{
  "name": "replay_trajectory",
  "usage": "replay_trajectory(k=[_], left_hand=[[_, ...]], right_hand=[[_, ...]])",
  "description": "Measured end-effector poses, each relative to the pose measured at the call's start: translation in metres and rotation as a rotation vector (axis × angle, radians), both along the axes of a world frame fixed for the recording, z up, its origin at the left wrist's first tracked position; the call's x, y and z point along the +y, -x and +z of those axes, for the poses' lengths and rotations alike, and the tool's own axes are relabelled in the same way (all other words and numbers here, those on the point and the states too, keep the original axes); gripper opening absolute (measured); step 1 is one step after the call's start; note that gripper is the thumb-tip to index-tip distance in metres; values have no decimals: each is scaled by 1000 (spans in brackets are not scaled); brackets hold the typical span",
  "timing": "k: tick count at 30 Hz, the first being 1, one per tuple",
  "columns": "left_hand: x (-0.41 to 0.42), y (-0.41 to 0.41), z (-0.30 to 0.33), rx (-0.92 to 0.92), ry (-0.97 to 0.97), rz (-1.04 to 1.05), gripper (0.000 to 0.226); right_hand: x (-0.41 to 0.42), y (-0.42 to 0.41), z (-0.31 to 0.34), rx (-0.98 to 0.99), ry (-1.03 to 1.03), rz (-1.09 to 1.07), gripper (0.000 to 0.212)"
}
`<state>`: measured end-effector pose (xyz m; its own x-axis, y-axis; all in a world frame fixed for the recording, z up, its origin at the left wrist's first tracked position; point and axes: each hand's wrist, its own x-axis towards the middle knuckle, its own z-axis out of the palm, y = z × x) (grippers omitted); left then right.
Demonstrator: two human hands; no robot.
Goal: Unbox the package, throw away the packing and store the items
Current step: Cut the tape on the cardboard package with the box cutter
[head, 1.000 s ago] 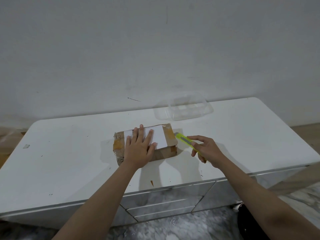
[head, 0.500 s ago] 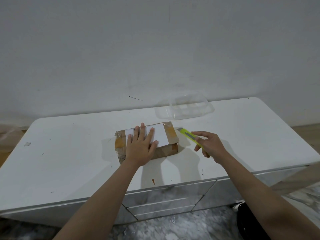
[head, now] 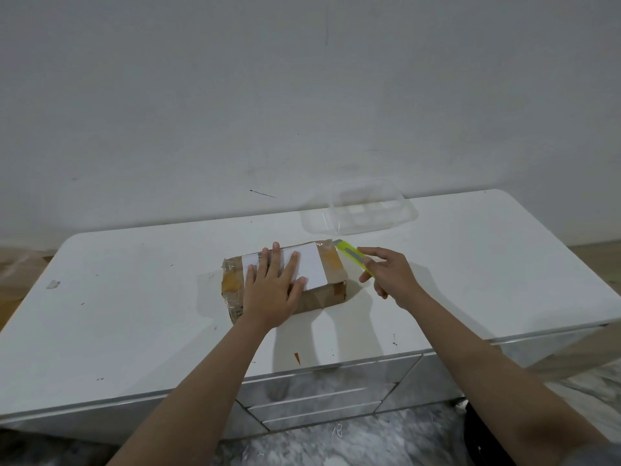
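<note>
A small brown cardboard package (head: 327, 294), wrapped in clear and orange tape and bearing a white label, lies in the middle of the white cabinet top (head: 134, 297). My left hand (head: 274, 289) presses flat on the package with straight, spread fingers. My right hand (head: 389, 277) holds a yellow-green utility knife (head: 353, 257) just right of the package. The knife's tip points at the package's far right corner.
A clear plastic container (head: 361, 210) stands at the back of the cabinet top by the white wall. Small scraps and marks dot the surface, among them an orange scrap (head: 297, 358) near the front edge. Drawer fronts (head: 319, 395) face me below.
My right hand has carried the knife away from me along the package's right side, towards its far right corner. My left hand has stayed pressed on the package.
</note>
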<state>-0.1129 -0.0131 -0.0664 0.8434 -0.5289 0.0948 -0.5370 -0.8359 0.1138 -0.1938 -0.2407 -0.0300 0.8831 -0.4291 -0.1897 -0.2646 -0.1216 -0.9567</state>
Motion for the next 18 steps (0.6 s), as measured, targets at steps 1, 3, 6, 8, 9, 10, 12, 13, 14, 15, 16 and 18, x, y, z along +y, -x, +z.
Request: replay_trajectory(k=[1,3,6,8,9,10,12,13,14,15,16,18], left_hand=[[0,0,0,1,-2,1,69],[0,0,-1,4,-1,4,70],[0,-1,-2,9,-9,8,70],[-1,-1,-2,8,-6,6,70],[-1,-1,-2,9,-7,6,70],[-1,-1,-2,10,-8,7,70],[-1,-1,-3,11,-7,9,70],[-1,-1,-2,13,-6,10,71],[-1,-1,-2,19,-6,12,71],[-1,-1,-2,25,-6,13,72],[-1,-1,-2,31,-6,15,72],[-2,-2,-1,34,-4,17,73]], right_hand=[[0,0,-1,-5,-2,6,27],[-1,0,-2,-13,-5,18,26],[-3,2,-4,-20,7,49,26],[-4,4,-4,-23,24,73,25],[-5,4,-3,-25,31,84,25],[-5,5,-3,-26,34,94,25],[-6,7,-2,-23,33,100,26],[-6,7,-2,-20,32,100,26],[-7,8,-2,-15,32,102,26],[-7,9,-1,-5,34,108,26],[-8,11,-1,10,38,118,26],[-9,16,-2,38,43,147,25]])
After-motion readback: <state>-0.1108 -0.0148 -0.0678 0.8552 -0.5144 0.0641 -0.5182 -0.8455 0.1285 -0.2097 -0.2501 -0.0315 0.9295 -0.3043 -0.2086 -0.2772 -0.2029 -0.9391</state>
